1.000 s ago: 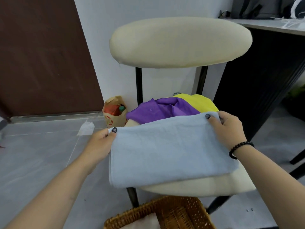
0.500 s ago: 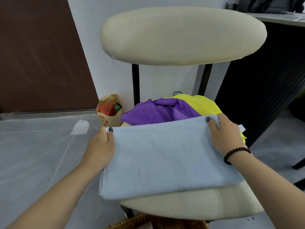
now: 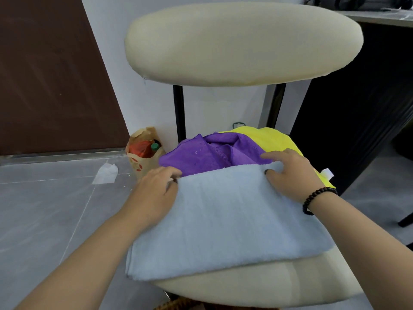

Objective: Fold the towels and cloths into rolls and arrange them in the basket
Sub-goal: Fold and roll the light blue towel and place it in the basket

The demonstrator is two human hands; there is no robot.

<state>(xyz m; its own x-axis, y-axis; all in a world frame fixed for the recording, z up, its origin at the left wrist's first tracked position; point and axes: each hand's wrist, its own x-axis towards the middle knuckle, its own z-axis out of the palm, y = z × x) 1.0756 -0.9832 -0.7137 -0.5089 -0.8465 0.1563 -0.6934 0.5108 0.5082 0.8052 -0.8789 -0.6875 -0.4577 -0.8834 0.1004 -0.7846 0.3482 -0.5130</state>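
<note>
A light blue towel (image 3: 234, 220) lies folded flat on the cream chair seat (image 3: 268, 285), its near edge hanging over the front. My left hand (image 3: 154, 193) pinches its far left corner. My right hand (image 3: 292, 175) holds the far right corner, thumb on top and fingers curled over the edge. Behind the towel a purple cloth (image 3: 210, 153) and a yellow cloth (image 3: 272, 139) lie crumpled on the seat. A sliver of the wicker basket (image 3: 178, 305) shows under the seat at the bottom edge.
The chair's cream backrest (image 3: 241, 41) rises just beyond the cloths, on black posts. A paper bag (image 3: 143, 151) with a bottle stands on the grey floor by the wall. A scrap of white paper (image 3: 106, 174) lies on the floor. A dark cabinet stands at right.
The view has moved closer and the basket has almost left the frame. Both hands have slid inward along the towel's far edge, still holding its corners.
</note>
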